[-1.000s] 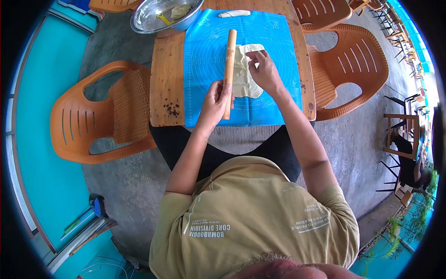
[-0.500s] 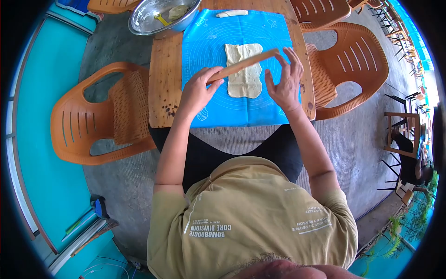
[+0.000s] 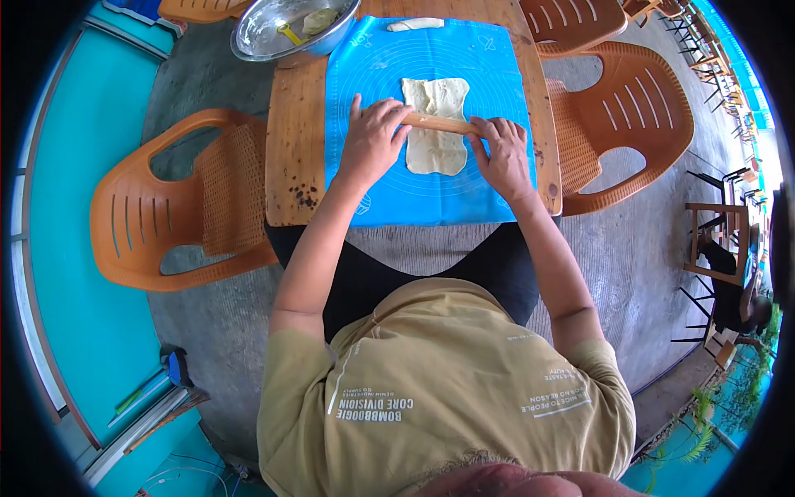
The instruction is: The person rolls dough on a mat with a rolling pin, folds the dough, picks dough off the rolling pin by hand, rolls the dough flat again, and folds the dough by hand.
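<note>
A wooden rolling pin [image 3: 440,123] lies crosswise over the middle of a flattened sheet of dough [image 3: 436,155]. My left hand [image 3: 374,137] is closed on the pin's left end, and my right hand [image 3: 502,153] grips its right end. Beneath the dough spreads a blue silicone mat [image 3: 364,83] with printed circles. The sheet's far half looks folded or wrinkled, while the near half is flatter. At the mat's far edge rests a small roll of dough [image 3: 416,24].
A metal bowl [image 3: 248,45] holding dough and a yellow utensil [image 3: 291,35] stands at the table's far left corner. Orange chairs [image 3: 178,199] flank the wooden table [image 3: 294,149] on both sides. Another person [image 3: 729,286] is at the far right.
The rolling pin came down from a slant above the dough to lie nearly level across it. My right hand, open before, has closed on its right end.
</note>
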Available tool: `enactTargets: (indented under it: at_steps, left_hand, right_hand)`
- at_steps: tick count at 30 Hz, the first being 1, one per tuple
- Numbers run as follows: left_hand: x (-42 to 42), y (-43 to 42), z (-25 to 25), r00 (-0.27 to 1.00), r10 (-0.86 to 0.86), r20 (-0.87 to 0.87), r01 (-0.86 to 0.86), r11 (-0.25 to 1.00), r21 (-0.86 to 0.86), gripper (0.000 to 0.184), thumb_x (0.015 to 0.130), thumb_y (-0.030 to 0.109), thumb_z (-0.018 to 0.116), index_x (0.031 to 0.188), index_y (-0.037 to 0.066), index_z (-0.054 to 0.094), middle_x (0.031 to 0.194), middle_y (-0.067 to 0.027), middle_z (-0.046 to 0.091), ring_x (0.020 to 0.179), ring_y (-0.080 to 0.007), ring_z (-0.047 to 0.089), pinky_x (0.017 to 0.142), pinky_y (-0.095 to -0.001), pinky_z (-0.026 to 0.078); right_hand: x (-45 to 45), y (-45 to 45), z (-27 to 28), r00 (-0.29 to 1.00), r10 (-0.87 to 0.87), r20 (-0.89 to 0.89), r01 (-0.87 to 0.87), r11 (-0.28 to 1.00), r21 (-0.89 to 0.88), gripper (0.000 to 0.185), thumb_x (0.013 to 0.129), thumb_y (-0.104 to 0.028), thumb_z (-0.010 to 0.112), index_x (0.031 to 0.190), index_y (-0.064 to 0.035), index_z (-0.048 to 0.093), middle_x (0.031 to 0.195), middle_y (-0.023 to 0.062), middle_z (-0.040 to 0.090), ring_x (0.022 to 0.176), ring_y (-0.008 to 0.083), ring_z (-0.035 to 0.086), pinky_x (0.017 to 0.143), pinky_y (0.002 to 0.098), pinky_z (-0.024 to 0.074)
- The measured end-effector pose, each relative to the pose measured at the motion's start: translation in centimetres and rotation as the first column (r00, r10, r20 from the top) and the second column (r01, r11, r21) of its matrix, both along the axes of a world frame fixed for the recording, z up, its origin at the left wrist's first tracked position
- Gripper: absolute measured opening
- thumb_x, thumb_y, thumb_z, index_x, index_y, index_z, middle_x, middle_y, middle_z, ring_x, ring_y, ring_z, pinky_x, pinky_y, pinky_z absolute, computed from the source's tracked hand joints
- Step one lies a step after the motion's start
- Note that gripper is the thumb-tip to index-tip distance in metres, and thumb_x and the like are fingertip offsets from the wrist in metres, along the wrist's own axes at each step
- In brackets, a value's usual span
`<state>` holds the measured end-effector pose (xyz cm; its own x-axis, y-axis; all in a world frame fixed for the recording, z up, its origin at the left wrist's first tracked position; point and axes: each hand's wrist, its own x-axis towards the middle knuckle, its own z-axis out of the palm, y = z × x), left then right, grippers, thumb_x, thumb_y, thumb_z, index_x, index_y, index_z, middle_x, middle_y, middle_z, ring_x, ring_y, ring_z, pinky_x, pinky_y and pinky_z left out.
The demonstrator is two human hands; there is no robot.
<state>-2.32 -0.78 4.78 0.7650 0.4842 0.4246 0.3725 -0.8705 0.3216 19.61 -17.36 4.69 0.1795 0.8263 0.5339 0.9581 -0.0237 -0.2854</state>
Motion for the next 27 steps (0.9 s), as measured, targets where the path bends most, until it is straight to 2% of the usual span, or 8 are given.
enactTargets:
  at_steps: [5,8,11,13,14,16,22,27]
  left_hand:
    - [-0.4,0.7,-2.1,0.998,0.054,0.043,-0.053,0.999,-0.012,0.037,0.106,0.028,0.063,0.137,0.009,0.063,0.142,-0.0095,0.063,0.143,-0.0285,0.052,0.126,-0.0602,0.026]
    - [-0.4,1.0,-2.8,0.999,0.033,-0.007,-0.033,0.996,-0.087,0.040,0.110,0.030,0.054,0.141,0.007,0.062,0.150,-0.0113,0.059,0.147,-0.0289,0.047,0.127,-0.0615,0.023]
    - [0.2,1.1,-3.4,0.990,0.050,-0.131,-0.050,0.999,0.002,0.048,0.113,0.036,0.045,0.149,0.006,0.057,0.159,-0.0126,0.052,0.153,-0.0279,0.041,0.128,-0.0627,0.018]
    - [0.7,1.2,-3.4,0.980,0.096,-0.175,-0.087,0.995,0.058,0.057,0.115,0.041,0.036,0.155,0.003,0.050,0.165,-0.0129,0.045,0.158,-0.0274,0.033,0.129,-0.0631,0.012]
    - [1.0,1.3,-3.4,0.980,0.094,-0.178,-0.085,0.995,0.054,0.057,0.115,0.041,0.036,0.155,0.003,0.050,0.165,-0.0129,0.045,0.158,-0.0274,0.033,0.129,-0.0631,0.012]
    - [1.7,1.5,-2.8,0.955,0.122,-0.269,-0.127,0.992,-0.001,0.063,0.115,0.045,0.028,0.158,0.002,0.045,0.168,-0.0123,0.040,0.161,-0.0265,0.026,0.130,-0.0629,0.005]
    - [4.5,4.1,-2.7,0.898,0.181,-0.401,-0.169,0.983,0.067,0.068,0.114,0.049,0.024,0.164,0.004,0.036,0.174,-0.0130,0.028,0.164,-0.0281,0.015,0.130,-0.0620,0.001]
    - [7.1,6.8,-2.9,0.888,0.203,-0.413,-0.202,0.978,0.047,0.066,0.114,0.050,0.022,0.165,0.010,0.035,0.176,-0.0133,0.023,0.164,-0.0294,0.012,0.130,-0.0620,0.000]
  right_hand:
    - [1.2,-1.7,-0.1,0.999,-0.051,-0.016,0.049,0.994,-0.093,0.027,0.100,-0.021,0.070,0.125,-0.0099,0.070,0.106,0.0083,0.070,0.103,0.0286,0.066,0.097,0.0452,0.0449]
    - [1.6,-2.0,-0.8,0.997,-0.065,-0.036,0.060,0.989,-0.134,0.030,0.100,-0.022,0.069,0.128,-0.0095,0.069,0.111,0.0095,0.069,0.107,0.0286,0.064,0.097,0.0462,0.0442]
    - [1.4,-1.7,-1.4,0.994,-0.109,-0.002,0.108,0.987,-0.116,0.034,0.101,-0.023,0.068,0.132,-0.0099,0.069,0.124,0.0120,0.067,0.120,0.0307,0.061,0.106,0.0509,0.0416]
    - [1.5,-1.2,-2.1,0.977,-0.167,0.132,0.182,0.978,-0.105,0.040,0.107,-0.028,0.059,0.142,-0.0088,0.064,0.147,0.0169,0.058,0.143,0.0358,0.049,0.122,0.0567,0.0300]
    - [1.6,-0.9,-2.4,0.977,-0.168,0.131,0.183,0.977,-0.110,0.040,0.107,-0.028,0.059,0.142,-0.0088,0.064,0.147,0.0169,0.058,0.143,0.0358,0.049,0.122,0.0567,0.0300]
    - [2.2,0.0,-3.0,0.977,-0.202,0.071,0.213,0.951,-0.222,0.049,0.111,-0.034,0.046,0.152,-0.0078,0.055,0.161,0.0202,0.047,0.155,0.0391,0.036,0.129,0.0613,0.0150]
    - [4.1,2.9,-3.8,0.964,-0.256,0.071,0.266,0.934,-0.240,0.057,0.112,-0.038,0.039,0.160,-0.0075,0.045,0.165,0.0237,0.041,0.156,0.0404,0.033,0.128,0.0642,0.0124]
    - [6.2,5.9,-4.6,0.947,-0.312,0.079,0.322,0.923,-0.209,0.057,0.112,-0.039,0.040,0.160,-0.0082,0.044,0.164,0.0241,0.042,0.156,0.0417,0.034,0.127,0.0671,0.0139]
